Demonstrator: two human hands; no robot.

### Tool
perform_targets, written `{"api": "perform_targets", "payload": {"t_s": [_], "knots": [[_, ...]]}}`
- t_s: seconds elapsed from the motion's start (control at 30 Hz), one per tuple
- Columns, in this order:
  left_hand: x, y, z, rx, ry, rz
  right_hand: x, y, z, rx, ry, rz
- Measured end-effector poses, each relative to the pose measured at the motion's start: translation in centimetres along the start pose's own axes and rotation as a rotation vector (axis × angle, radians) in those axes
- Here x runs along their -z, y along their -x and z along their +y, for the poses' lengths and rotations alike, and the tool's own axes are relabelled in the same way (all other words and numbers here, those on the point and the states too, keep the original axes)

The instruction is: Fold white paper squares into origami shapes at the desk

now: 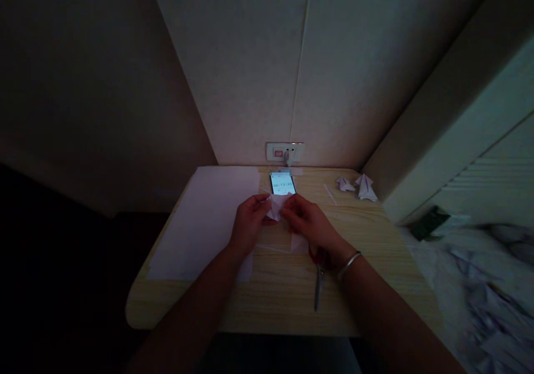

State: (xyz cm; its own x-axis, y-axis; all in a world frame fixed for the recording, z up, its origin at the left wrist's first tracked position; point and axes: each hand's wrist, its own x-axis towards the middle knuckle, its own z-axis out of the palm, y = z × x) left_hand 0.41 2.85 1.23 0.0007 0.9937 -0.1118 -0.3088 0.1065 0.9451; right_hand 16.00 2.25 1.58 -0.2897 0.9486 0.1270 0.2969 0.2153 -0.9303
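Note:
A small piece of folded white paper (pixel 274 207) is held up between both hands over the middle of the table. On its left edge, my left hand (pixel 249 218) pinches it with thumb and fingers. My right hand (pixel 306 218), with a bangle on its wrist, grips the right side with its fingertips. Just behind the paper a lit phone (pixel 282 183) shows digits on its screen. Scissors (pixel 319 288) lie beneath my right wrist, their handles partly hidden. A small paper piece (pixel 299 244) rests below my right hand.
A stack of white sheets (pixel 204 212) covers the table's left side. Two folded paper shapes (pixel 366 187) sit at the back right, near a thin paper strip (pixel 330 193). A wall socket (pixel 285 152) with a plug is behind the table (pixel 275 307). Crumpled papers lie at the lower right.

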Motion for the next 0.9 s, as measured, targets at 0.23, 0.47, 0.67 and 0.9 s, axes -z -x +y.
{"api": "perform_targets", "payload": {"t_s": [0.23, 0.47, 0.67, 0.9], "knots": [[-0.03, -0.06, -0.21, -0.075, -0.092, 0.009, 0.13, -0.06, 0.16, -0.060, -0.126, -0.067], [-0.17, 0.14, -0.29, -0.142, -0.204, -0.002, 0.09, -0.17, 0.36, -0.092, -0.182, -0.052], [-0.19, 0.30, -0.45, -0.203, -0.282, -0.005, -0.09, -0.26, 0.68, -0.082, -0.122, -0.020], [0.37, 0.36, -1.01, -0.368, -0.527, 0.005, -0.27, -0.35, 0.72, -0.085, -0.078, 0.026]]}}
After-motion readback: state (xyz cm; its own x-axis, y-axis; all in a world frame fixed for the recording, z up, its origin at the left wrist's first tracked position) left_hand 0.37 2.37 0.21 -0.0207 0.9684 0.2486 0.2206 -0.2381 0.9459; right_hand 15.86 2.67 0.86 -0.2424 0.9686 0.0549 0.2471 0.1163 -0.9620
